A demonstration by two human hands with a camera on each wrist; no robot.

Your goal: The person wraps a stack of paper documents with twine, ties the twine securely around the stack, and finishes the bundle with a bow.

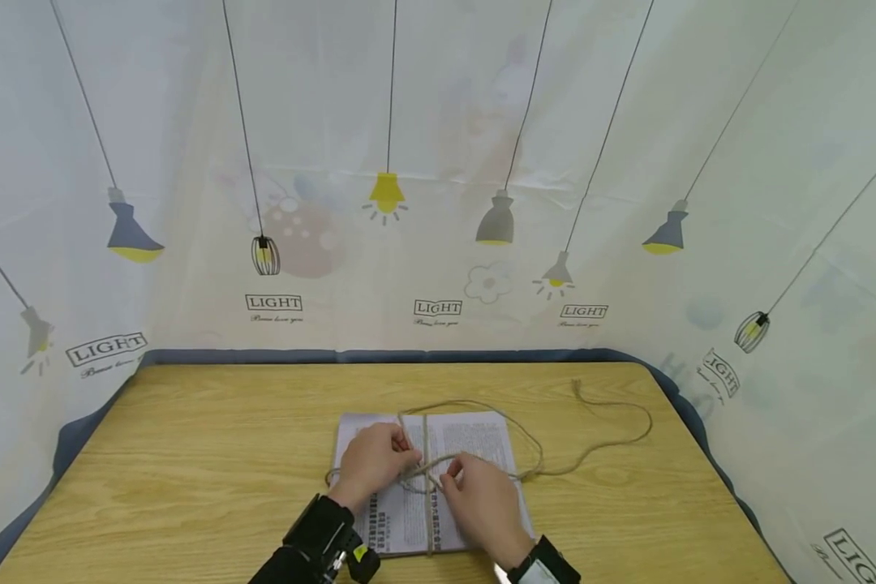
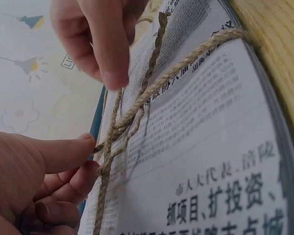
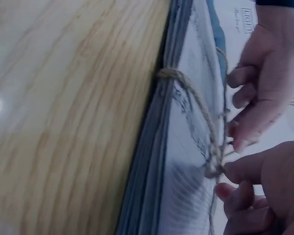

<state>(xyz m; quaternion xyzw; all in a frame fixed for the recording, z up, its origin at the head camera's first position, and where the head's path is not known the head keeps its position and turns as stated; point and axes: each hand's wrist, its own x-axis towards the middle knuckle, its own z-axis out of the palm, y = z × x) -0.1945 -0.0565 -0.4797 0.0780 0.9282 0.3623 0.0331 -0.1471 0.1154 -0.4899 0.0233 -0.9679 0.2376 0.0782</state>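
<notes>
A stack of folded newspapers [image 1: 467, 431] lies on the wooden table, with jute twine [image 1: 427, 519] running lengthwise and crosswise over it. Where the strands cross, a loose knot [image 2: 118, 131] lies on the top sheet. My left hand [image 1: 375, 464] pinches a strand between thumb and forefinger, left of the crossing. On the other side, my right hand [image 1: 487, 501] holds twine at the knot with its thumb and fingertips. Both hands sit low over the papers, close together. The right wrist view is blurred around the knot.
A long twine tail [image 1: 631, 440] loops out to the right across the wooden table [image 1: 212, 454]. Behind the table hangs a pale cloth [image 1: 321, 122] printed with lamps, and a dark blue band [image 1: 467, 356] borders the table's far edge.
</notes>
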